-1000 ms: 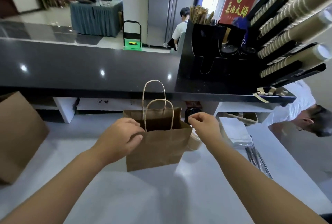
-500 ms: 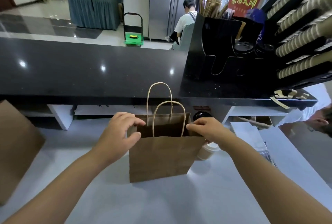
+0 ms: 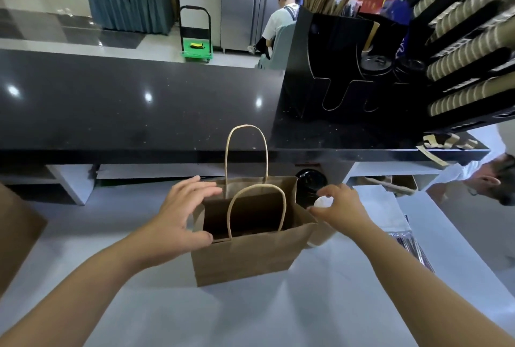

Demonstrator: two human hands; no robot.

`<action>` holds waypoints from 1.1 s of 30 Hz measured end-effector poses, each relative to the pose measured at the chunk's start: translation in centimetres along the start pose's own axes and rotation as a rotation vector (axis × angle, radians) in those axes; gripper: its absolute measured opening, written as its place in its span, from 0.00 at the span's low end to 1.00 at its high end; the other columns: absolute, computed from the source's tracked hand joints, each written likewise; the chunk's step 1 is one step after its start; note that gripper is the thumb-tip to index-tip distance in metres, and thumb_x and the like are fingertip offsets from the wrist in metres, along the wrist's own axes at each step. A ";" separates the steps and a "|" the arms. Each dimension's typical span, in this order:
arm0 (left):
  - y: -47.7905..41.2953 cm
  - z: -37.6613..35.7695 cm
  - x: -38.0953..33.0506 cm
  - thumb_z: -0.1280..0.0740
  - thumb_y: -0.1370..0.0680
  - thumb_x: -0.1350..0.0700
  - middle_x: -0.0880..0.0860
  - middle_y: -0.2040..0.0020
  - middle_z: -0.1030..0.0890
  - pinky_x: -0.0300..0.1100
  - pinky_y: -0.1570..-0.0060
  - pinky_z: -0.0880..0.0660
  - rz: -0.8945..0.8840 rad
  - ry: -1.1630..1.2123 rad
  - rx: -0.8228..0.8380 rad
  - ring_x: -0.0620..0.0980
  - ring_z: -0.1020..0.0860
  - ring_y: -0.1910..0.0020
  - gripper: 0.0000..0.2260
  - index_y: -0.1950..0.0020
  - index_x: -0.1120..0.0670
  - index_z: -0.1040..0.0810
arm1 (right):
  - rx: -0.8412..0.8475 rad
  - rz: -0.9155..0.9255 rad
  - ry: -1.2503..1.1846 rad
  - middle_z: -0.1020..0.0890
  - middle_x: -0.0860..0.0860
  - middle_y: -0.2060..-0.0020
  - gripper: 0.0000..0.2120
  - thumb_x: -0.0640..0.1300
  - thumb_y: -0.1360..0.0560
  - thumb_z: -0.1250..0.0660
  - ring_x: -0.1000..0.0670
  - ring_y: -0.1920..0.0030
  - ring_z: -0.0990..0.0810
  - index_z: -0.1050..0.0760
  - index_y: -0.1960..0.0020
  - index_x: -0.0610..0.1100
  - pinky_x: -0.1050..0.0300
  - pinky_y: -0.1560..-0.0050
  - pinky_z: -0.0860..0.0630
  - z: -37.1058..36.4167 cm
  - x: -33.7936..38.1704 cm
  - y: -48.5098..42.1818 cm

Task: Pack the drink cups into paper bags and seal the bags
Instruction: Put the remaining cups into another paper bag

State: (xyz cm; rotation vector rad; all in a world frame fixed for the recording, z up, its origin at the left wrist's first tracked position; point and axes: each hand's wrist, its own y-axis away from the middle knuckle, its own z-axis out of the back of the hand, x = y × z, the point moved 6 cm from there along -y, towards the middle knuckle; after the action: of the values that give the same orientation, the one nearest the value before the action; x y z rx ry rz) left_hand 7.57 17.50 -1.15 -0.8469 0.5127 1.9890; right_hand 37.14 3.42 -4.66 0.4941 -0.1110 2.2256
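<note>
A brown paper bag (image 3: 245, 260) with twine handles stands upright with its mouth wide, on the white worktop (image 3: 250, 316). My left hand (image 3: 181, 215) spans the bag's left rim with spread, nearly straight fingers, the thumb on the front panel and the fingertips at the back panel. Just right of the bag stands a paper drink cup with a white lid (image 3: 323, 203). My right hand (image 3: 341, 208) curls its thumb and fingers round that lid. A second cup with a black lid (image 3: 310, 181) stands behind it, against the raised counter.
A raised black counter (image 3: 139, 112) runs across behind the bag, carrying a black organiser (image 3: 320, 73) with lids, straws and stacked cups (image 3: 468, 59). Another brown bag (image 3: 16, 232) sits at the left edge. White paper (image 3: 381, 207) lies on the right, and a person (image 3: 493, 179) is beyond it.
The bag's mouth has been spread wider. My right hand has left the bag's right rim and moved right onto the white-lidded cup. My left hand's fingers have spread.
</note>
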 end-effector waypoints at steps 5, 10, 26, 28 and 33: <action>0.4 -0.1 -0.4 0.33 0.36 0.45 0.22 0.39 0.52 0.48 0.31 0.48 0.063 0.028 -0.010 0.24 0.57 0.37 0.31 0.41 0.25 0.44 | 0.091 0.075 0.215 0.30 0.51 0.35 0.30 0.62 0.35 0.28 0.45 0.34 0.36 0.30 0.35 0.56 0.47 0.35 0.33 -0.1 -0.7 0.7; 0.9 -0.4 -0.4 0.33 0.36 0.47 0.30 0.34 0.48 0.47 0.30 0.48 0.112 0.035 -0.014 0.30 0.55 0.34 0.30 0.40 0.27 0.43 | 0.113 0.138 0.052 0.29 0.51 0.34 0.34 0.57 0.36 0.25 0.48 0.37 0.29 0.32 0.33 0.51 0.55 0.39 0.29 -0.1 -1.7 1.7; 1.7 -0.7 -1.7 0.27 0.34 0.49 0.35 0.30 0.51 0.45 0.33 0.41 0.154 0.052 0.003 0.42 0.49 0.29 0.40 0.33 0.29 0.49 | 0.008 0.260 -0.212 0.28 0.51 0.39 0.36 0.53 0.38 0.23 0.51 0.47 0.30 0.33 0.33 0.53 0.54 0.52 0.28 8.0 0.6 1.3; 1.8 -0.7 -1.7 0.26 0.32 0.52 0.37 0.27 0.53 0.45 0.33 0.41 0.165 0.045 -0.002 0.45 0.49 0.27 0.42 0.30 0.33 0.50 | -0.021 0.310 -0.329 0.26 0.52 0.42 0.35 0.52 0.38 0.23 0.50 0.46 0.27 0.32 0.33 0.51 0.55 0.54 0.25 11.3 2.7 1.7; 2.0 -0.6 -1.8 0.30 0.38 0.47 0.36 0.28 0.51 0.40 0.35 0.42 0.145 0.083 0.009 0.42 0.49 0.28 0.44 0.28 0.35 0.51 | -0.010 0.494 -0.454 0.25 0.64 0.51 0.30 0.59 0.41 0.27 0.61 0.53 0.26 0.30 0.41 0.58 0.69 0.62 0.30 15.4 8.8 4.2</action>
State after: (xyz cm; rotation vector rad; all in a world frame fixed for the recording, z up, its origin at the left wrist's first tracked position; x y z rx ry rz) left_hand 6.72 15.02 -0.20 -0.9118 0.6469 2.0875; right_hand 33.69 3.30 13.19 1.0529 -0.5309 2.5408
